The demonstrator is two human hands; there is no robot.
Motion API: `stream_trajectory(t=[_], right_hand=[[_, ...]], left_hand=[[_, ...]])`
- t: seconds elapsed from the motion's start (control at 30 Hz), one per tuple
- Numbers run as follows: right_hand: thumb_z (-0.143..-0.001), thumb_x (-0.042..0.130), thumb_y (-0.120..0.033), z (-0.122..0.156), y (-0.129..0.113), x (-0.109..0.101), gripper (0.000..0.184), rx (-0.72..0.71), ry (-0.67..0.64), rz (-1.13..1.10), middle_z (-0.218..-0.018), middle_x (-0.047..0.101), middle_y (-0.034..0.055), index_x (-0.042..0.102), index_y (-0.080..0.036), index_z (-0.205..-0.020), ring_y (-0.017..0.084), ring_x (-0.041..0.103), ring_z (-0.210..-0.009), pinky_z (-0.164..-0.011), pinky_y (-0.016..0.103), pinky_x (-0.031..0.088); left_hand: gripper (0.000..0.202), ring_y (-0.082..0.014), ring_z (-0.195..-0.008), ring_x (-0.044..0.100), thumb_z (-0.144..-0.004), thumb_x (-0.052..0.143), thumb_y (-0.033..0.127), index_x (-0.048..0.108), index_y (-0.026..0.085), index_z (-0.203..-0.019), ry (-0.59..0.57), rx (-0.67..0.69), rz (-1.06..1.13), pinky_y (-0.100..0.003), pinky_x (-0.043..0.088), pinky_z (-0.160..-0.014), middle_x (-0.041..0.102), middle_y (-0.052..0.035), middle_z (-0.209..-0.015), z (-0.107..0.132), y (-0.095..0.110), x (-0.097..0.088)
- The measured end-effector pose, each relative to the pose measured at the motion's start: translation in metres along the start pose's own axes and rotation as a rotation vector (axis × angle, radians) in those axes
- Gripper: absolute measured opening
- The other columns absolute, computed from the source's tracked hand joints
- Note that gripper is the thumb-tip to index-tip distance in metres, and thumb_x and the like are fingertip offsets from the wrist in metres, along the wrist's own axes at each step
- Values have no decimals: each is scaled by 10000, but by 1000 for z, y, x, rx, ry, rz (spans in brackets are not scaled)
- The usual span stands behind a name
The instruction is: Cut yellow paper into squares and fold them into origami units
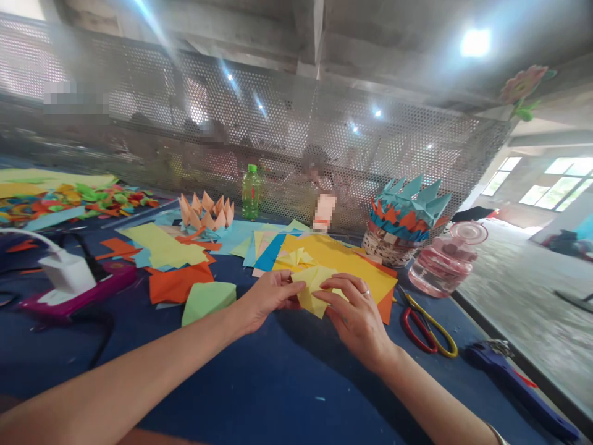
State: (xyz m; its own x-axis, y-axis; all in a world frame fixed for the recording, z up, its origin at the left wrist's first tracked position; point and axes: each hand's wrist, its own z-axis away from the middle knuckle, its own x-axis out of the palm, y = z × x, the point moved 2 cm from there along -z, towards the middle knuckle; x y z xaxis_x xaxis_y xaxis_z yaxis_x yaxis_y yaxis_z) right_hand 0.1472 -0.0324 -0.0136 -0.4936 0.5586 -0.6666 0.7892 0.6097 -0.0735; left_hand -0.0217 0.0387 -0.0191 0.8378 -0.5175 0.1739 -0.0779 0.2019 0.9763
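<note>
My left hand and my right hand pinch a small folded piece of yellow paper between them. It lies over a flat yellow-orange sheet on the blue table top. Coloured paper sheets fan out just beyond my fingers. Left of my left hand lie a pale green paper piece and an orange sheet. Red-handled scissors with yellow-green loops rest to the right of my right hand, not touching it.
A folded orange paper crown and a teal-and-orange paper model on a woven basket stand beyond the sheets. Nearby are a green bottle, a glass jar, a white charger, and a purple tool. A person sits behind a perforated metal screen.
</note>
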Motion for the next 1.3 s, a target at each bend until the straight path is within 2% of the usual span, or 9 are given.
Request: stream_trajectory(t=[0.17,0.4,0.57,0.77,0.9,1.07,1.17,1.3], right_hand=[[-863,572,-159,-1,4,2,190,4,16,-11,-987,659,58,713,-270,-924,227,528,-1049,-870,401,447],[-845,572,-117,-1,1,0,260,-34,-14,41,-1009,658,42,727,-309,-928,226,522,-1052,-855,387,426],[-836,643,-210,-1,2,2,126,-28,-6,6,-994,664,35,730,-300,-853,241,514,-1056,-859,400,415],[-817,674,-264,1,5,9,28,170,35,-106,-1008,624,56,697,-254,-805,237,505,-1022,-848,401,446],[-776,708,-334,4,8,12,126,358,80,-128,-1076,572,79,668,-226,-724,265,483,-1044,-856,437,437],[-752,721,-312,5,8,14,141,541,76,-256,-1130,539,91,644,-205,-701,281,471,-1125,-946,469,369],[-751,708,-306,5,7,17,161,611,66,-411,-1060,580,78,615,-196,-679,257,499,-1105,-949,416,375],[-771,667,-348,5,5,20,229,679,62,-492,-790,587,28,559,-192,-643,197,555,-808,-756,328,435]], left_hand=[[350,-117,-672,630,-637,780,373,644,139,-859,33,-14,-17,-249,510,-684,687,-17,-786,1,2,2],[392,-117,-648,639,-576,830,346,629,144,-845,62,-33,-25,-235,511,-664,696,-14,-746,0,1,0],[383,-100,-595,623,-568,833,329,625,144,-831,77,-50,-44,-222,508,-638,680,8,-691,0,0,1],[349,-119,-658,639,-619,793,289,629,137,-887,3,14,-39,-238,512,-669,697,-15,-751,1,-2,4],[320,-120,-672,638,-637,762,215,633,130,-917,-22,7,-85,-227,499,-655,706,-21,-760,2,-3,8],[359,-118,-685,637,-615,775,206,637,130,-938,-39,8,-56,-225,492,-665,716,-34,-822,4,-2,11],[361,-109,-650,624,-603,790,212,636,126,-919,-53,8,-37,-214,483,-642,711,-24,-770,5,-1,12],[373,-90,-612,604,-587,808,218,629,121,-900,-50,-5,-19,-194,476,-613,704,-12,-726,6,0,13]])
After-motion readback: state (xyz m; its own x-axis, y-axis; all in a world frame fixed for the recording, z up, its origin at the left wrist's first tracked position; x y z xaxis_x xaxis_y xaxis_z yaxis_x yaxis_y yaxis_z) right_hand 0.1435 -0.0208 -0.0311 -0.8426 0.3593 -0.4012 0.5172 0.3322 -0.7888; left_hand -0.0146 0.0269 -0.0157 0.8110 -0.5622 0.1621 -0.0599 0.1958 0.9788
